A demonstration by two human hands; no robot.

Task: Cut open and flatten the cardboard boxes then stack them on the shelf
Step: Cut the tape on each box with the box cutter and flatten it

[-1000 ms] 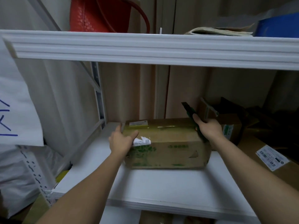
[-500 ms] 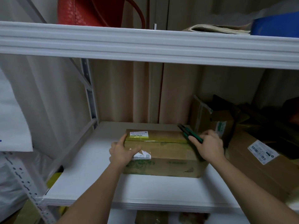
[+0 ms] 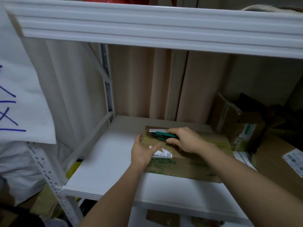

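A brown cardboard box with green printing sits on the white shelf, toward the right half of the board, its long side facing the camera. A torn white label clings to its front upper edge, and a second label lies on the top near the back left corner.

The left hand rests against the box's left end, fingers fairly straight and loosely spread, the thumb lying across the top front corner beside the torn label. It steadies the box rather than wrapping around it.

The right hand is above the box top, fingers curled around a green and black box cutter. The cutter points left, its tip at the top's left end near the back label (whether a blade is out or touching the cardboard cannot be told from here).

To the right of the box, more cardboard boxes crowd the same shelf, one with green print and tape, another lower one with a shipping label. A beige curtain hangs behind. A white upper shelf spans the top of the view, and a white sheet with blue marker lines hangs at the left.
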